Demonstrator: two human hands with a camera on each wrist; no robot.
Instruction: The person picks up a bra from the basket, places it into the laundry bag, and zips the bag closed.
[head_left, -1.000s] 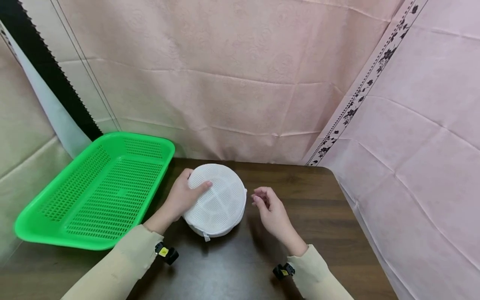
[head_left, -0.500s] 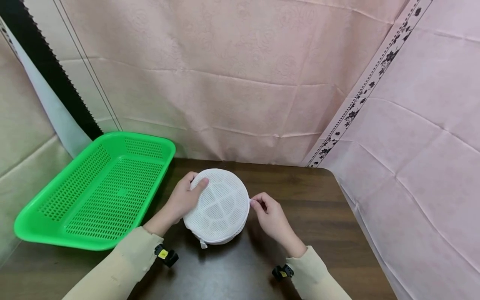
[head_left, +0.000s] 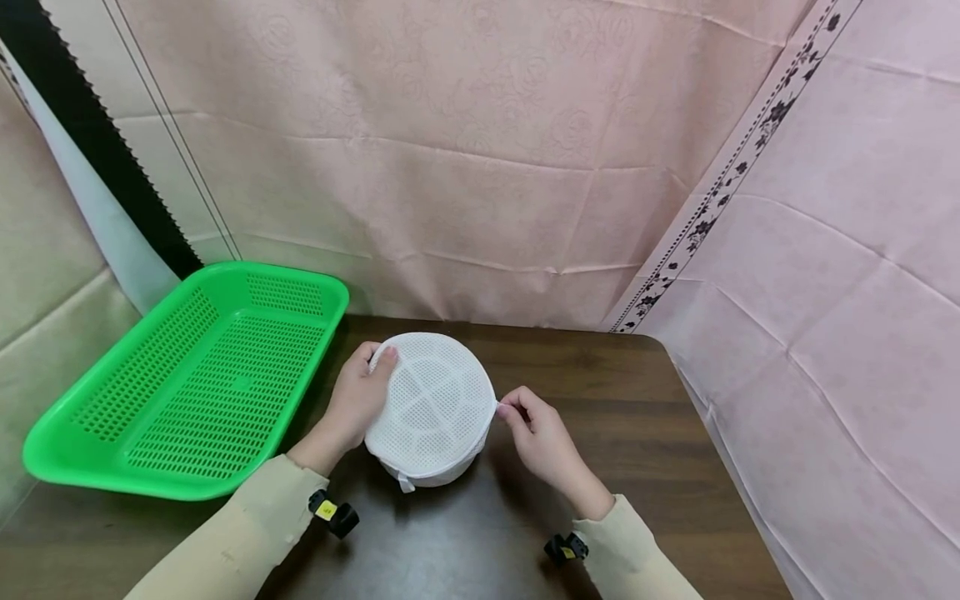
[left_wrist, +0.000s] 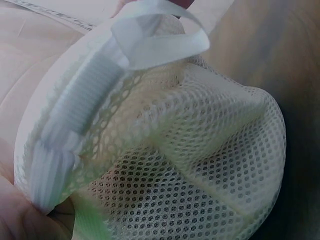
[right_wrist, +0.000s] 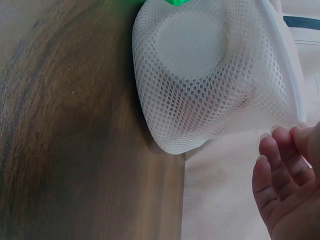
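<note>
A round white mesh laundry bag (head_left: 431, 408) stands on the brown table, its flat top facing up toward the head camera. My left hand (head_left: 358, 392) grips the left side of its rim, thumb on top. At the right edge, my right hand (head_left: 542, 433) pinches a small white bit at the rim between thumb and index finger; its other fingers (right_wrist: 267, 150) are loosely bent in the right wrist view. A white fabric loop (left_wrist: 170, 47) and a ribbed elastic strip (left_wrist: 85, 95) show on the bag's rim. Through the mesh appears a pale round shape (right_wrist: 192, 45).
A green perforated plastic basket (head_left: 292, 275) sits to the left on the table (head_left: 630, 400). Pink cloth (head_left: 465, 167) hangs behind the table, and a paler cloth (head_left: 847, 317) covers the right side.
My right hand, apart from the bag a second ago, now pinches its right edge. My left thumb has drawn back from the top toward the left rim.
</note>
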